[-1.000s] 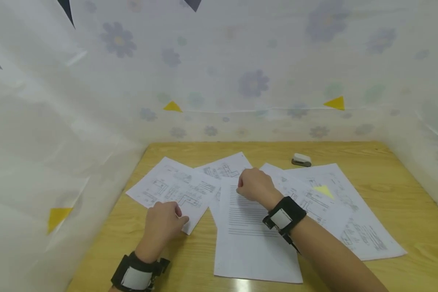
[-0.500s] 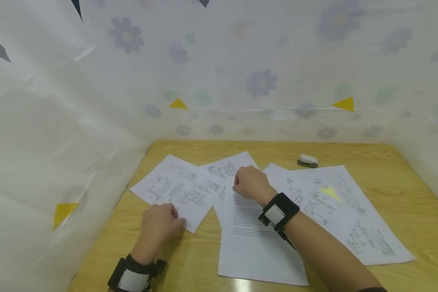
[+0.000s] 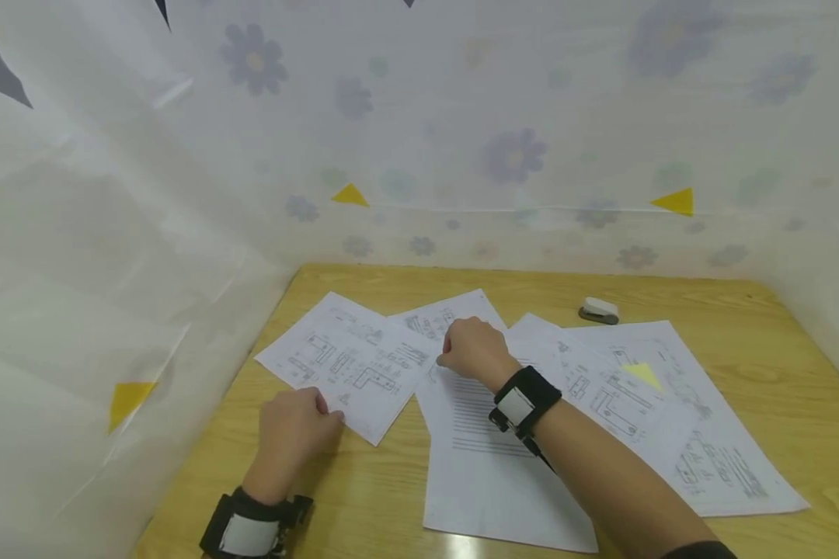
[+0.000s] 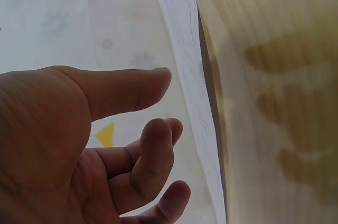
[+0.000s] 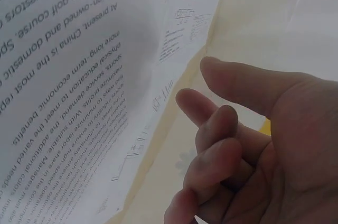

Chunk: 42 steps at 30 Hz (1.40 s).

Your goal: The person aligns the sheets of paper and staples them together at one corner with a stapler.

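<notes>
My left hand [image 3: 296, 431] hovers by the near corner of a drawing sheet [image 3: 363, 361] on the left. In the left wrist view its thumb and loosely bent fingers stand apart with nothing between them. Over the top of a printed text sheet [image 3: 492, 497] is my right hand [image 3: 477, 351]. The right wrist view shows that thumb clear of the loosely curled fingers, which hold nothing, with the printed text [image 5: 58, 81] beside them. Partly hidden behind the right hand, another drawing sheet [image 3: 485, 304] lies under the text sheet.
To the right, two more drawing sheets [image 3: 734, 458] overlap, with a pale yellow patch [image 3: 643, 375] on them. A small white and grey stapler [image 3: 599, 310] stands near the back of the wooden table [image 3: 776, 341]. Flower-patterned sheeting [image 3: 426, 155] surrounds the table.
My right hand has shifted slightly left over the text sheet, toward the left drawing sheet. The left hand has drifted a little left. The view has turned slightly; the papers lie as before.
</notes>
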Motion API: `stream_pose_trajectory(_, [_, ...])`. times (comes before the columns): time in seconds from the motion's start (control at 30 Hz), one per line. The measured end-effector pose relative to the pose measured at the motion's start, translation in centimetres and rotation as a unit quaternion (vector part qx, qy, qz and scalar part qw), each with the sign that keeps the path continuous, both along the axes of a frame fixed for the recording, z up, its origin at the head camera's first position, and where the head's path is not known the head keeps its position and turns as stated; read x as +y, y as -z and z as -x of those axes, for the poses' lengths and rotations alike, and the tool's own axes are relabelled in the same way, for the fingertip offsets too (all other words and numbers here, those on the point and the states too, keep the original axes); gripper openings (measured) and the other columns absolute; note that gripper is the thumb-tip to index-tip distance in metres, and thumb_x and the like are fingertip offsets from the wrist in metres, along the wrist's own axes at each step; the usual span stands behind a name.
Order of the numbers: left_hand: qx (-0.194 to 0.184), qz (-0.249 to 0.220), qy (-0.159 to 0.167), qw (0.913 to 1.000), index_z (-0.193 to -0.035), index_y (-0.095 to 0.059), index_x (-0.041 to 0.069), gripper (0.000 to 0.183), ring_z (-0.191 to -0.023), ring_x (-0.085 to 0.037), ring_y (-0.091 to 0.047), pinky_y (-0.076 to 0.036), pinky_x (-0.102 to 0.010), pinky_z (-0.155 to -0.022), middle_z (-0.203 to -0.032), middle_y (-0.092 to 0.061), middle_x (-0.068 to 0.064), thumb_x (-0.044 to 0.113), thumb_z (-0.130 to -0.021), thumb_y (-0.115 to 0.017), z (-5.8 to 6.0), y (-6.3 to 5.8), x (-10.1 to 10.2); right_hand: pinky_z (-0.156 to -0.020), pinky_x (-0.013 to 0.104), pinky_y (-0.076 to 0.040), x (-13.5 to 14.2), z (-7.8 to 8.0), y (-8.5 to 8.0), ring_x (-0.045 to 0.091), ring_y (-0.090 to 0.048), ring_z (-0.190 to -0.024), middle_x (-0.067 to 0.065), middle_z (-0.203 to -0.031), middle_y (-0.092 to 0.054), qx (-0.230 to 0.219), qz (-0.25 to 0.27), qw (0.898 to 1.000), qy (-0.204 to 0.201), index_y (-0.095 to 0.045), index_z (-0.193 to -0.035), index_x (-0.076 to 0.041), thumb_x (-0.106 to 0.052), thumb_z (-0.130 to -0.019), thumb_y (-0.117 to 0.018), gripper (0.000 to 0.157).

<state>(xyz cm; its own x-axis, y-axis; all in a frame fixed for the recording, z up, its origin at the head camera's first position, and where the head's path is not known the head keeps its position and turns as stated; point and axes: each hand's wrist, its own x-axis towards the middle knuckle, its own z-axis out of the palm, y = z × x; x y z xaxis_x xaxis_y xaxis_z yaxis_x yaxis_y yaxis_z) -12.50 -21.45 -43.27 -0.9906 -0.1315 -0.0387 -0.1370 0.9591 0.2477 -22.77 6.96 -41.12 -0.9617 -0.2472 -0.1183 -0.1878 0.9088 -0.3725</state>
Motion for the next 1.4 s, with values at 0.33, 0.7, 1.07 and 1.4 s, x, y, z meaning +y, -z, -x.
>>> stream_pose_trajectory(0.33, [-0.023, -0.003, -0.043, 0.9988, -0.076, -0.073, 0.011, 0.031, -0.073, -0.025, -0.062, -0.044, -0.057, -0.084, -0.075, -0.069, -0.005, 0.038, -0.092, -0.067, 0.2, 0.1, -3.1, -0.096, 0.053, -0.051, -0.6, 0.8, 1.4, 0.026, -0.068, -0.102, 0.005, -0.113, -0.078, 0.021, -0.029, 0.999, -0.004, -0.081, -0.110, -0.015, -0.035, -0.089, -0.080, 0.029])
stream_pose_trajectory(0.7, [-0.035, -0.014, -0.056, 0.9977, -0.102, -0.077, 0.004, 0.037, -0.092, -0.038, -0.068, -0.041, -0.064, -0.090, -0.103, -0.077, -0.018, 0.038, -0.090, -0.069, 0.5, 0.4, -3.5, -0.113, 0.064, -0.040, -1.7, 1.1, 1.9, 0.041, -0.046, -0.139, 0.018, -0.147, -0.056, 0.042, -0.085, 0.995, -0.045, -0.073, -0.130, -0.011, -0.044, -0.093, -0.075, 0.050])
stream_pose_trajectory(1.07, [-0.035, -0.019, -0.053, 0.9978, -0.100, -0.078, 0.005, 0.036, -0.090, -0.034, -0.068, -0.041, -0.060, -0.089, -0.099, -0.077, -0.015, 0.039, -0.090, -0.070, 0.8, 0.4, -3.2, -0.122, 0.069, -0.025, -2.4, 1.5, 2.9, 0.043, -0.035, -0.152, 0.020, -0.155, -0.049, 0.032, -0.089, 0.994, -0.056, -0.070, -0.131, -0.003, -0.045, -0.092, -0.074, 0.057])
stream_pose_trajectory(1.4, [-0.042, -0.024, -0.058, 0.9971, -0.095, -0.078, 0.004, 0.034, -0.083, -0.031, -0.066, -0.041, -0.059, -0.087, -0.089, -0.075, -0.010, 0.036, -0.089, -0.070, 1.0, 0.5, -3.0, -0.125, 0.070, -0.017, -2.9, 1.7, 3.3, 0.042, -0.036, -0.152, 0.017, -0.150, -0.055, 0.049, -0.033, 0.997, -0.048, -0.070, -0.125, -0.008, -0.036, -0.095, -0.071, 0.041])
